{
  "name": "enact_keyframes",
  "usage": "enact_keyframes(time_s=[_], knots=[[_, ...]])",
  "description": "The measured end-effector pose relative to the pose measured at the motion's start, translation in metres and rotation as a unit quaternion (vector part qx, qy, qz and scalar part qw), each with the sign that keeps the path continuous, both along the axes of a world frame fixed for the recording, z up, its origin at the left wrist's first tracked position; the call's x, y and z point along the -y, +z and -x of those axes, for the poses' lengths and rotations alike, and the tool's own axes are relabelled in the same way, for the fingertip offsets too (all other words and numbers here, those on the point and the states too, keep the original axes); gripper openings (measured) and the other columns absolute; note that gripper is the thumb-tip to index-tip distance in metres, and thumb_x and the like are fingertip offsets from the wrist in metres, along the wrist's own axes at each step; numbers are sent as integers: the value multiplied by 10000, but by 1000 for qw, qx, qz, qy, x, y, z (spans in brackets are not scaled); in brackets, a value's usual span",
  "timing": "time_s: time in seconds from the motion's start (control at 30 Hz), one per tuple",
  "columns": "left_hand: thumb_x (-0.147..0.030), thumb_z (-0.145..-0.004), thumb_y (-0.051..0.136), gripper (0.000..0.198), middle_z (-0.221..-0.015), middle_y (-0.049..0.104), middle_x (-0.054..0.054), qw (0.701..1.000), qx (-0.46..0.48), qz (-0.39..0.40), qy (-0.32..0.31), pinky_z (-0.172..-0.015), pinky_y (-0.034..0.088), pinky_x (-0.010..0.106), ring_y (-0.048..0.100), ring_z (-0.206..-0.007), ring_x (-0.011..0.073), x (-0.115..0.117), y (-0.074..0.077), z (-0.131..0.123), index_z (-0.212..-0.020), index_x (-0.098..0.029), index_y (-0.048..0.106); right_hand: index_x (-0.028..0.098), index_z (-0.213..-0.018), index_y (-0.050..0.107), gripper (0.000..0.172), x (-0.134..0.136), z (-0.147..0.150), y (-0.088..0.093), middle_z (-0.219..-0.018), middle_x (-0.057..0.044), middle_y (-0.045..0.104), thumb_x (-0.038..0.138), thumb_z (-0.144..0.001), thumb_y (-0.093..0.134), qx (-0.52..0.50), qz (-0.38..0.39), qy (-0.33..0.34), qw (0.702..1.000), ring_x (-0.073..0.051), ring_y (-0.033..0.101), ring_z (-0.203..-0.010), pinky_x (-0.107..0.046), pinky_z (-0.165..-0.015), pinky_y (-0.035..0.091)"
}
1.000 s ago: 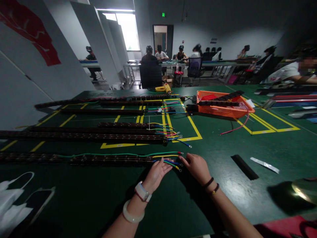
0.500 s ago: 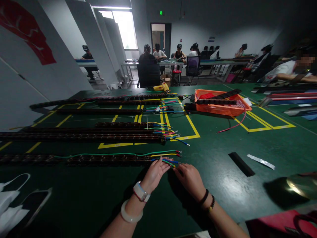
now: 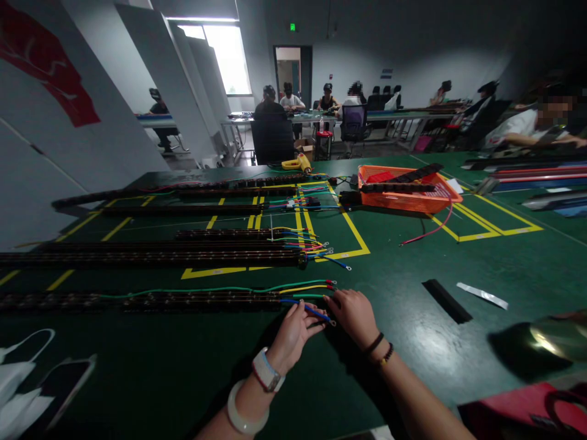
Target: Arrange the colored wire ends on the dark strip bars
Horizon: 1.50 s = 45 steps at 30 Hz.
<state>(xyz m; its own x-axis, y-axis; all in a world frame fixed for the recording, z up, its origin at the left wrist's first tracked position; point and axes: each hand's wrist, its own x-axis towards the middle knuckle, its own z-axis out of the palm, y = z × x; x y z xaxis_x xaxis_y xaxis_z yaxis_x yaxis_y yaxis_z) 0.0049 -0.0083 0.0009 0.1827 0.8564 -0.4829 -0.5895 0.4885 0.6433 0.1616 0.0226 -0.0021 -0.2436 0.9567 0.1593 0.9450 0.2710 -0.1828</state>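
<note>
My left hand (image 3: 290,339), palm partly up, has a blue wire (image 3: 316,312) between thumb and fingers. A bare ring terminal (image 3: 332,322) on that wire sticks out past the fingertips. My right hand (image 3: 355,315) is closed in a pinch at the end of a green wire (image 3: 308,296); its fingers hide the tip. Both wires come out of a black-sleeved wire bundle (image 3: 202,300) lying across the table. Just behind my hands, a yellow wire (image 3: 305,287) and another green wire (image 3: 293,283) end in red-collared ring terminals.
More sleeved bundles (image 3: 151,258) lie behind, over yellow tape outlines (image 3: 358,232). Farther back are a yellow heat gun (image 3: 298,163) and an orange basket (image 3: 389,203). To the right lie a black strip (image 3: 447,300) and a silvery strip (image 3: 481,295). Several people sit at other tables.
My left hand has shifted slightly toward me, drawing the blue wire down and away from the green one. My right hand has moved up a little with the green wire's end.
</note>
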Motion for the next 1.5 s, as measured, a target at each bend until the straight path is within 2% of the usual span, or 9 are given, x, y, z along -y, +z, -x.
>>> enact_keyframes(time_s=[0.17, 0.37, 0.5, 0.63, 0.83, 0.97, 1.03, 1.3, 1.5], knots=[[-297, -900, 444, 201, -785, 665, 85, 1000, 8, -20, 5, -862, 466, 471, 648, -781, 211, -1, -4, -1, -788, -159, 538, 179, -686, 602, 346, -2, -1, -10, -696, -45, 663, 415, -912, 490, 5, 8, -4, 1000, -161, 582, -653, -276, -605, 278], [-319, -890, 470, 214, -831, 681, 93, 999, 17, -28, 6, -878, 460, 433, 649, -828, 208, -1, -5, 0, -796, -153, 566, 183, -666, 569, 402, 9, -13, 1, -662, -25, 610, 459, -927, 438, -79, -17, 54, 995, -145, 536, -658, -256, -630, 288], [-318, -886, 481, 224, -794, 681, 83, 999, 24, -37, 12, -888, 457, 422, 650, -785, 191, 0, -3, -1, -784, -146, 580, 181, -667, 566, 359, 25, -13, 5, -654, -20, 585, 392, -933, 448, -77, -37, 116, 990, -142, 501, -659, -267, -663, 276], [-285, -882, 486, 196, -795, 688, 85, 999, 36, -33, 10, -897, 451, 409, 656, -816, 197, 0, -3, -1, -777, -149, 580, 179, -645, 560, 338, 36, -6, 4, -637, -17, 582, 285, -941, 434, -66, -35, 111, 991, -136, 490, -634, -272, -652, 270], [-394, -874, 469, 333, -824, 704, 143, 981, 46, 2, -187, -832, 468, 383, 674, -794, 219, 6, -3, -2, -899, -105, 634, 183, -631, 576, 344, 29, -6, 5, -636, -28, 600, 321, -926, 465, -96, -21, 41, 994, -147, 518, -642, -262, -635, 287], [-488, -848, 460, 449, -728, 690, 144, 935, -4, 5, -354, -709, 492, 360, 676, -682, 223, 13, 3, -1, -779, -89, 655, 193, -620, 593, 349, 20, -8, 1, -638, -18, 630, 379, -902, 505, -108, 61, 19, 992, -144, 556, -626, -245, -582, 298], [-511, -836, 457, 472, -693, 680, 140, 917, -21, -7, -398, -653, 492, 341, 668, -648, 218, 15, 6, -1, -735, -94, 654, 200, -619, 610, 351, 19, -7, -2, -633, -15, 644, 397, -894, 516, -97, 95, 19, 991, -144, 570, -608, -244, -563, 299], [-520, -820, 469, 428, -663, 658, 106, 928, -38, -23, -371, -596, 481, 334, 654, -616, 218, 12, 7, -1, -736, -126, 615, 195, -619, 632, 338, 17, -9, 4, -630, -27, 650, 414, -866, 557, -38, 78, 42, 995, -148, 578, -600, -253, -580, 311], [-527, -841, 440, 442, -692, 670, 107, 922, -21, -33, -386, -656, 483, 346, 666, -661, 220, 9, 6, 2, -771, -129, 617, 176, -735, 623, 318, -20, -17, 30, -717, -20, 600, 452, -870, 542, -134, 33, 132, 982, -134, 527, -662, -244, -641, 354]])
